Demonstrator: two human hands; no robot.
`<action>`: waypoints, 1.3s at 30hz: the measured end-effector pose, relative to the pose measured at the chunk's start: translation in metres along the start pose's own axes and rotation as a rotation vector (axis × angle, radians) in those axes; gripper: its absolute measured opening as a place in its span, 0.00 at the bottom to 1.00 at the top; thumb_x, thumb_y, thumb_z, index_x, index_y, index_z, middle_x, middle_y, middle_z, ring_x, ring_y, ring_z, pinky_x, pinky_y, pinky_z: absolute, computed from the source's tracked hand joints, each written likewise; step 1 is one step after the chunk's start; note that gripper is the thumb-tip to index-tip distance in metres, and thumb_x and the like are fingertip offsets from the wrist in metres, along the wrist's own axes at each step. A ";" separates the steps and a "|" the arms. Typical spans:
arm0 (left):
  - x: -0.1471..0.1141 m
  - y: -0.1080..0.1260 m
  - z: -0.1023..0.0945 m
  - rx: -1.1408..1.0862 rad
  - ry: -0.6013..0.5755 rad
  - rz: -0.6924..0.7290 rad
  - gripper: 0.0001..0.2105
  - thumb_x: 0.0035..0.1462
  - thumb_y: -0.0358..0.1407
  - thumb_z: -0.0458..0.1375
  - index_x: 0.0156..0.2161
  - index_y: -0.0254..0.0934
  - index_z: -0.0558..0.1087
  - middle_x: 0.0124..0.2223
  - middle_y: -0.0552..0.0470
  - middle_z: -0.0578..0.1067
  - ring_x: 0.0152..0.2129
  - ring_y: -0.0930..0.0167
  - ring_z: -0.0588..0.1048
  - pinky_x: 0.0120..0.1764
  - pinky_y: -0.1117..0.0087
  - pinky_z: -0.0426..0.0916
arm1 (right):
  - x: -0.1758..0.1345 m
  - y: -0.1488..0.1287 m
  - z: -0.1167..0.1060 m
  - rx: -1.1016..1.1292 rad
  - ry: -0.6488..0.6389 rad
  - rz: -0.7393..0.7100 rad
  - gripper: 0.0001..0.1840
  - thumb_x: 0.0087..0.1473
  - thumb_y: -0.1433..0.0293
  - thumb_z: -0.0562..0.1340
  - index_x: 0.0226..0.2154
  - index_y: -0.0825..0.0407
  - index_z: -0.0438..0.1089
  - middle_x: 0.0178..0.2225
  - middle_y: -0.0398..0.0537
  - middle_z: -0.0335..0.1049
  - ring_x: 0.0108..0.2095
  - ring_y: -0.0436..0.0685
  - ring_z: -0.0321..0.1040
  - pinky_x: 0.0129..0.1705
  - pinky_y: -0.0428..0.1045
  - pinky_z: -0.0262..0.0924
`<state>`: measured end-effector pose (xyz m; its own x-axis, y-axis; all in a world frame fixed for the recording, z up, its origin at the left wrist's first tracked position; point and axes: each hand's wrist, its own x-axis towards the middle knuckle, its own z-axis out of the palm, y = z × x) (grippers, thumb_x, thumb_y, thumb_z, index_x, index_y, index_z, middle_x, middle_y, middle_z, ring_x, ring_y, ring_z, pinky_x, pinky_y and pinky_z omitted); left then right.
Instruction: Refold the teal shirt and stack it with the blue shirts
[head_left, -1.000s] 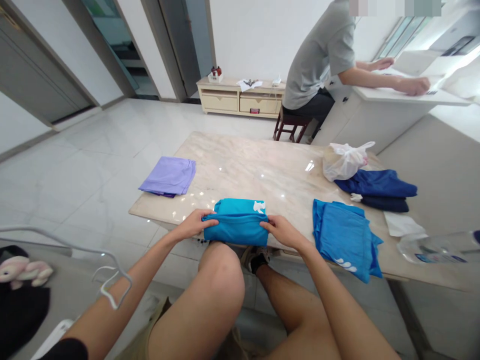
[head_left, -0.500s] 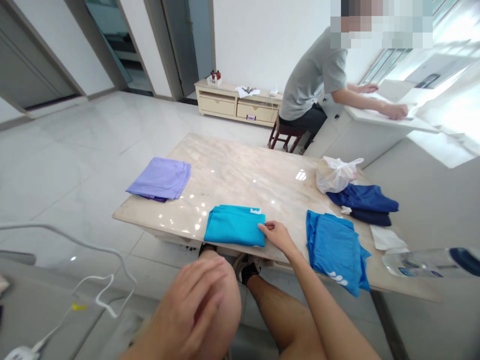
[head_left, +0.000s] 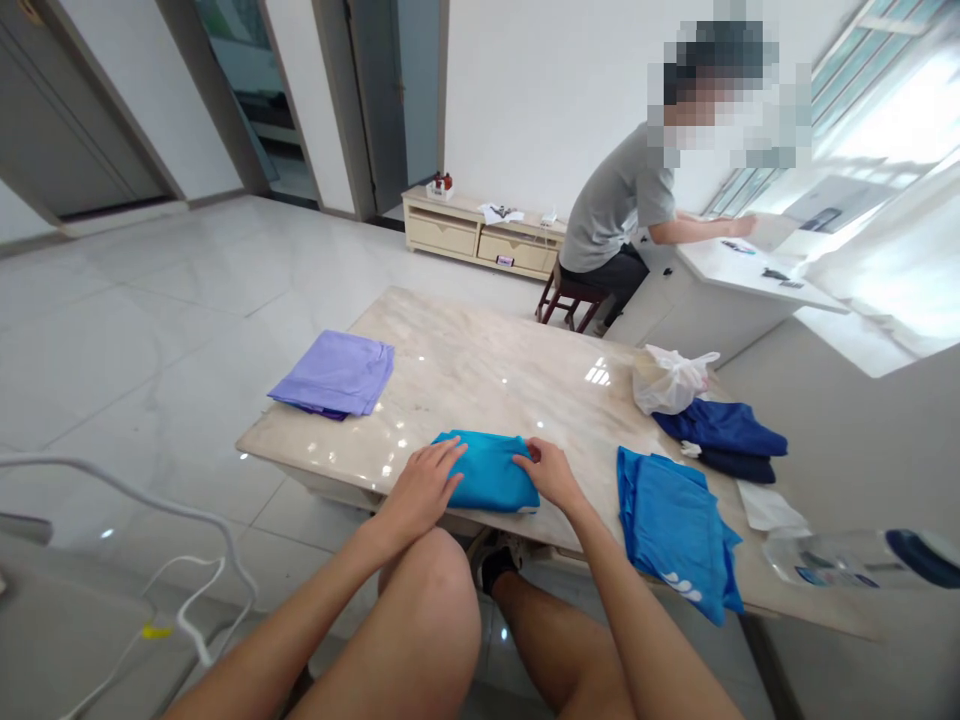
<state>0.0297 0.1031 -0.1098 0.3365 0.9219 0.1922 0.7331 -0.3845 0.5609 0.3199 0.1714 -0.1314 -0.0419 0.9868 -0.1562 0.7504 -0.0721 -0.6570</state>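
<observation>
A folded turquoise garment (head_left: pixel 491 478) lies at the near edge of the stone-topped table (head_left: pixel 480 345), a bit of white print showing at its near right corner. My left hand (head_left: pixel 422 487) rests on its left end with the fingers stretched out over the fabric. At the far right corner, my right hand (head_left: pixel 550 468) pinches the cloth between thumb and fingers. To the right of that hand lies a folded blue garment (head_left: pixel 667 520) with a white print, partly over the table edge. A folded lilac garment (head_left: pixel 337 370) sits at the left end.
At the table's right end are a white plastic bag (head_left: pixel 671 380), dark blue clothing (head_left: pixel 724 430), white paper (head_left: pixel 769 507) and a clear bottle (head_left: pixel 832 558) with a dark cap. Beyond, a person (head_left: pixel 619 205) sits on a stool (head_left: pixel 570 295). A white cable (head_left: pixel 150 488) hangs at left.
My left hand has moved from above my knee onto the garment's left end. The turquoise garment has been turned over, its white print shifting from the far edge to the near right corner.
</observation>
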 end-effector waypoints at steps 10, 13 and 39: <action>-0.013 -0.039 0.041 0.181 -0.059 -0.018 0.25 0.75 0.44 0.54 0.72 0.40 0.69 0.74 0.36 0.68 0.73 0.50 0.64 0.73 0.34 0.54 | 0.011 0.040 0.012 -0.067 -0.022 0.347 0.28 0.58 0.46 0.70 0.43 0.54 0.77 0.44 0.66 0.82 0.47 0.72 0.80 0.44 0.56 0.71; -0.042 0.000 0.005 -0.080 0.000 -0.112 0.21 0.76 0.43 0.52 0.67 0.41 0.74 0.67 0.40 0.77 0.65 0.55 0.75 0.68 0.46 0.69 | 0.007 0.037 0.005 0.083 -0.171 0.439 0.25 0.53 0.47 0.74 0.33 0.51 0.76 0.33 0.56 0.80 0.34 0.64 0.79 0.32 0.52 0.68; -0.229 0.044 -0.075 0.017 0.275 0.379 0.32 0.72 0.32 0.55 0.78 0.47 0.57 0.74 0.43 0.69 0.72 0.54 0.66 0.69 0.47 0.65 | -0.300 -0.080 -0.135 0.815 0.603 0.407 0.22 0.66 0.62 0.65 0.57 0.57 0.72 0.57 0.62 0.78 0.48 0.59 0.79 0.43 0.49 0.75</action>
<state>-0.0596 -0.1213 -0.0691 0.4150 0.6940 0.5884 0.5991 -0.6951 0.3973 0.3619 -0.0992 0.0676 0.6076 0.7597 -0.2317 -0.0372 -0.2642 -0.9638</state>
